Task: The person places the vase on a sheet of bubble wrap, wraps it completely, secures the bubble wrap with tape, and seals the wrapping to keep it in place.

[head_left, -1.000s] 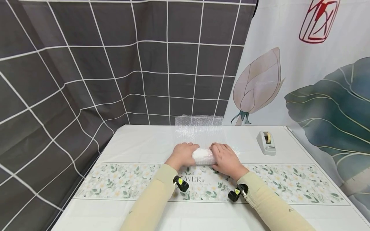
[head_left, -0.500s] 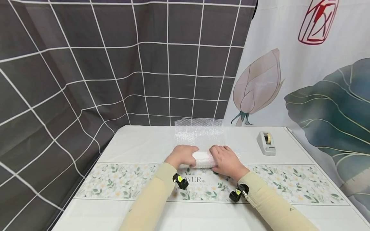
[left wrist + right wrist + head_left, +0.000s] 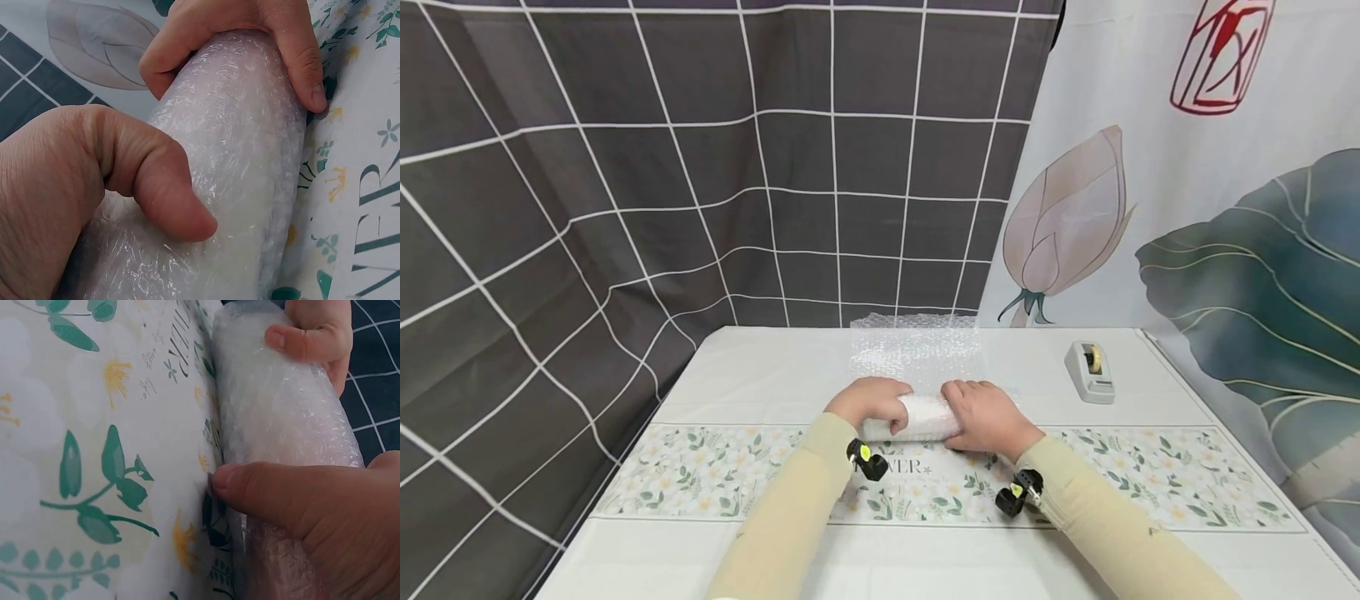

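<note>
A bubble-wrapped roll [image 3: 927, 419] lies crosswise on the table, with a pale, whitish bulk showing dimly through the layers. What is inside cannot be made out. My left hand [image 3: 871, 402] grips its left part, and in the left wrist view that thumb [image 3: 178, 200] bends down onto the wrap. At the other end my right hand [image 3: 990, 418] holds the roll, its fingers over the top and far side. The right wrist view has the right thumb [image 3: 262, 487] along the near side, by the cloth. Beyond the roll, a loose flat sheet of bubble wrap [image 3: 916, 350] stretches toward the back edge.
A grey tape dispenser [image 3: 1091, 372] with yellowish tape stands at the back right of the table. A white tablecloth [image 3: 760, 375] with a floral band [image 3: 700, 471] covers the tabletop. Behind hang a dark grid-patterned curtain [image 3: 790, 158] and a white one with a flower print [image 3: 1067, 217].
Both hands and the roll have come slightly toward me. The sheet's far edge has slid nearer and sits lower. My left thumb now lies further over the roll's near face.
</note>
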Demonstrator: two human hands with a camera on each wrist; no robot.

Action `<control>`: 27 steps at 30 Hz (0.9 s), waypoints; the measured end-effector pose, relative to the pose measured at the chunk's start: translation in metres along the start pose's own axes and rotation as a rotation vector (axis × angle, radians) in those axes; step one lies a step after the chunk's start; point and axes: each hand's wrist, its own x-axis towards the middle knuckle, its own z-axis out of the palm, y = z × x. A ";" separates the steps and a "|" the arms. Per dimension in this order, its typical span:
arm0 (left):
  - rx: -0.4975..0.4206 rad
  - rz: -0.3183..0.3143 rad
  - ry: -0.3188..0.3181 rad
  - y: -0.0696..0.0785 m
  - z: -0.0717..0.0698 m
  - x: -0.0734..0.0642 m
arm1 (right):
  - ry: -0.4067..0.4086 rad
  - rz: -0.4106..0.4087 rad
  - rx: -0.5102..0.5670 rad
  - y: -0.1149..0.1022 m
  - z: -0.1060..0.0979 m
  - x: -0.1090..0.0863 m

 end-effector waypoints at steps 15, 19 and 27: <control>0.096 0.084 0.139 -0.010 0.004 -0.022 | -0.031 -0.022 0.047 0.004 -0.002 0.009; 0.187 0.116 0.228 -0.008 0.007 -0.031 | -0.070 -0.015 0.065 0.008 -0.002 0.012; 0.370 0.118 0.284 0.000 0.018 -0.031 | -0.175 0.013 0.154 0.014 -0.006 0.017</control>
